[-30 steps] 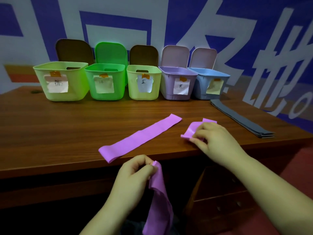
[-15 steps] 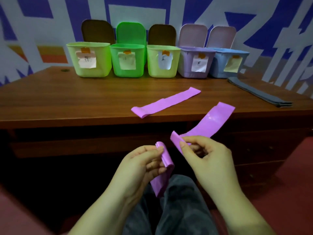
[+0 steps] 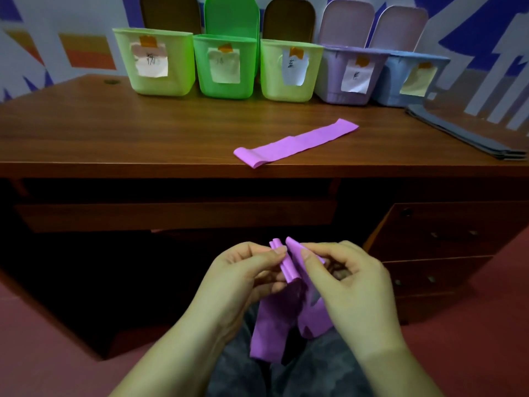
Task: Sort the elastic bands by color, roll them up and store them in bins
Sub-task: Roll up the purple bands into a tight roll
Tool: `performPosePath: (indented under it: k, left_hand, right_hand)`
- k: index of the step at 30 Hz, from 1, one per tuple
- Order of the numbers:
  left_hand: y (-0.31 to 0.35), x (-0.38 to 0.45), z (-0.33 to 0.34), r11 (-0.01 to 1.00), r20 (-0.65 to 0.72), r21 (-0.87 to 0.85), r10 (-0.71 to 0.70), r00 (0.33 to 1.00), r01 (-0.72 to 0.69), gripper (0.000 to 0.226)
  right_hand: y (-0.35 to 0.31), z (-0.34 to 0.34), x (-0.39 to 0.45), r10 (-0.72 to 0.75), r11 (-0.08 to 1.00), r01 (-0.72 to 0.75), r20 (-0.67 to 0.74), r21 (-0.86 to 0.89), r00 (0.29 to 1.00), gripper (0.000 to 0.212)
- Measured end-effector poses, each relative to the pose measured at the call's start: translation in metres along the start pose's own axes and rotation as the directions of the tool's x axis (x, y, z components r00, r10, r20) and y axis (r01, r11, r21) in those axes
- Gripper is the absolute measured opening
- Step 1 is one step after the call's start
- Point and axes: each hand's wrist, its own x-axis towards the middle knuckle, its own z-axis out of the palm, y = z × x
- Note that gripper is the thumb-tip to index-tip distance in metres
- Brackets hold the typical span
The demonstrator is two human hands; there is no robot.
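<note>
Low in the frame, the left hand point(image 3: 243, 277) pinches the rolled top of a purple band point(image 3: 279, 319) and the right hand point(image 3: 347, 285) grips its other end, the rest drooping over the lap. Above, another purple band point(image 3: 297, 143) lies flat at the desk point(image 3: 114, 138) edge; five bins point(image 3: 229, 67) line the top.

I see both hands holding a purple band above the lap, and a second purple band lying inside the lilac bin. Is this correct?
Not quite. In the head view the second purple band lies flat on the desk, in front of the bins, not inside the lilac bin. Both the left hand and right hand do hold a purple band.
</note>
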Motion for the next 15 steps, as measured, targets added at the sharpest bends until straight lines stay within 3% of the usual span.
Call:
performPosePath:
  k: [3,5,15]
  left_hand:
    - [0.0,0.004,0.0,1.0,-0.005,0.004,-0.008,1.0,0.008,0.016]
    - [0.0,0.005,0.0,1.0,0.0,-0.001,-0.018,1.0,0.018,0.016]
    - [0.006,0.014,0.006,0.999,0.037,-0.027,-0.019,0.999,0.02,0.016]
  right_hand:
    - [-0.001,0.001,0.005,-0.023,0.999,0.025,-0.06,0.035,0.998,0.008]
    - [-0.001,0.002,0.007,-0.053,0.998,0.055,-0.08,0.024,0.995,0.014]
    - [0.001,0.008,0.016,-0.074,0.996,0.075,-0.022,0.044,0.997,0.018]
